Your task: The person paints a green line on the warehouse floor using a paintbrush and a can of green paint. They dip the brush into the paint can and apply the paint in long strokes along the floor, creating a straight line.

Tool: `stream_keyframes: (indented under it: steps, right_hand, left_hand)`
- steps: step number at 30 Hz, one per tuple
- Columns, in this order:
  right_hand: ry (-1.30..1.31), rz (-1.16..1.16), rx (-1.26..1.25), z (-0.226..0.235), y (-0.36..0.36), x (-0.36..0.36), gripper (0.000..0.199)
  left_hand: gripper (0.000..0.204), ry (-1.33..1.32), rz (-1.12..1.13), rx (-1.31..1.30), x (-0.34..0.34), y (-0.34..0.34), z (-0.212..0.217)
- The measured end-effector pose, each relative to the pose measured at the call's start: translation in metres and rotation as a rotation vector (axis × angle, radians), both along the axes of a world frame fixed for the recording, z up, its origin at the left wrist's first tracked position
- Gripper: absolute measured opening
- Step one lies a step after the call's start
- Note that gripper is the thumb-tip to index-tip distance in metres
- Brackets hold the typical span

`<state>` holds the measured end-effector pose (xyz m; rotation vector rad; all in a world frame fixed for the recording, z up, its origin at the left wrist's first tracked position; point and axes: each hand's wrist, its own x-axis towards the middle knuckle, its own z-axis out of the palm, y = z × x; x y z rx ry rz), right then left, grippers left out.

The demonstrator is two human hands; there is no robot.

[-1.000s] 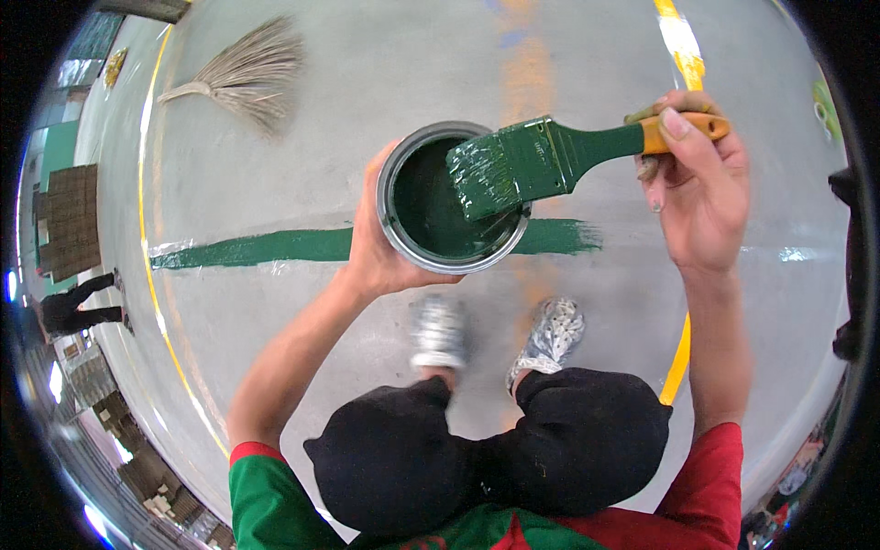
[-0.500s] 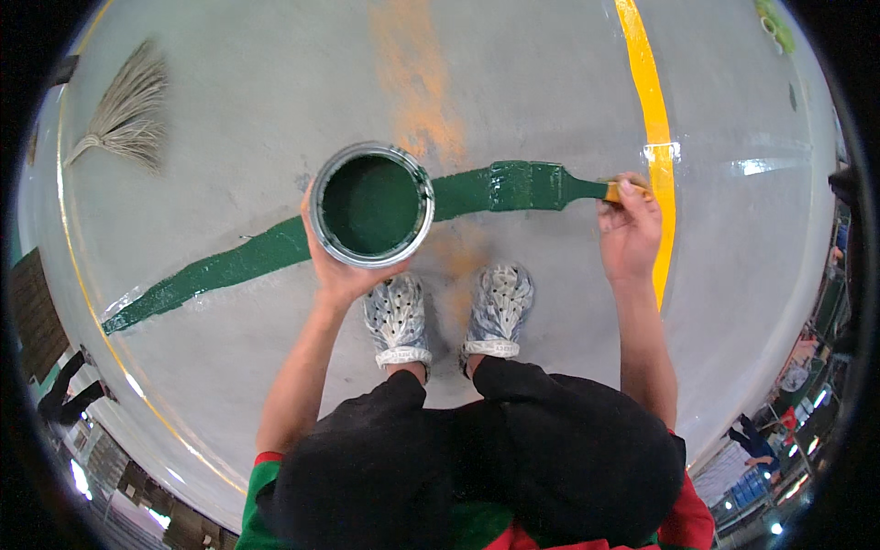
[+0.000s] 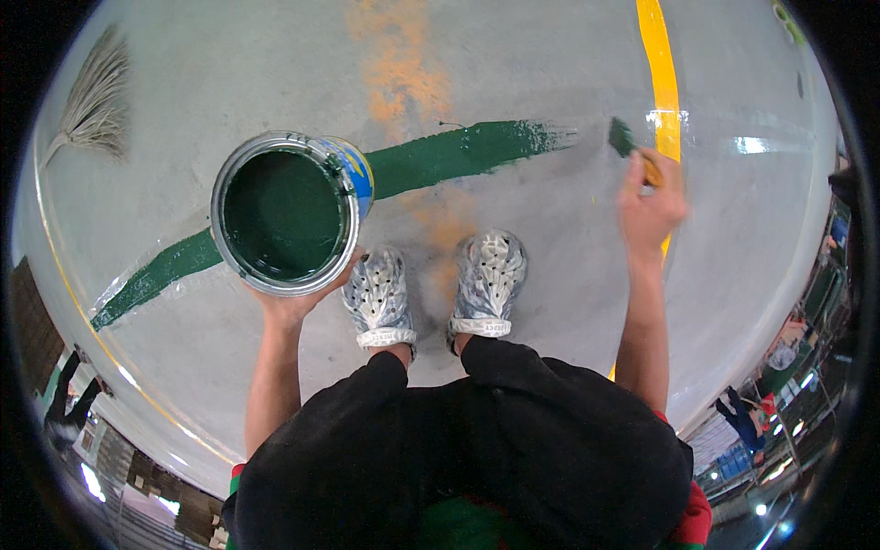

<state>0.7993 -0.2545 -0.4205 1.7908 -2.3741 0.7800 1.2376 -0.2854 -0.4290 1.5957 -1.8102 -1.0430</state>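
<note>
My left hand (image 3: 302, 298) grips a round metal paint can (image 3: 352, 174) from below and its near side. Dark green paint (image 3: 284, 215) fills the can's open top, and smears coat part of the rim. In my right hand (image 3: 651, 197) is a paintbrush (image 3: 623, 136) with an orange-brown handle and green bristles, slightly blurred. Its tip points away from me, near the yellow line (image 3: 658, 55). A wet green stripe (image 3: 449, 160) crosses the floor, passing behind the can; its right end is streaky and stops short of the brush.
My speckled grey-white clogs (image 3: 490, 275) stand just on the near side of the stripe. A faded orange band (image 3: 399, 73) runs along the grey floor ahead. At the far left lies a straw broom head (image 3: 96, 101). Another person (image 3: 744, 417) appears at the right rim.
My right hand has lifted the brush off the green stripe and turned it to point away from me. The can has moved left and tilted, showing its blue side. The stripe's right end is uncovered.
</note>
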Motion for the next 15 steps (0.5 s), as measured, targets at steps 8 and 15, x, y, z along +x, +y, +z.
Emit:
stream_keyframes:
  steps: [8, 15]
  right_hand:
    - [-0.6, 0.34, -0.002, -0.03, -0.016, 0.15, 0.015]
    - [-0.784, -0.247, 0.042, -0.029, -0.001, 0.044, 0.011]
  left_hand:
    - [0.071, 0.111, 0.05, 0.007, -0.012, -0.001, 0.013]
    - [0.072, -0.011, 0.004, 0.055, -0.007, -0.001, 0.017]
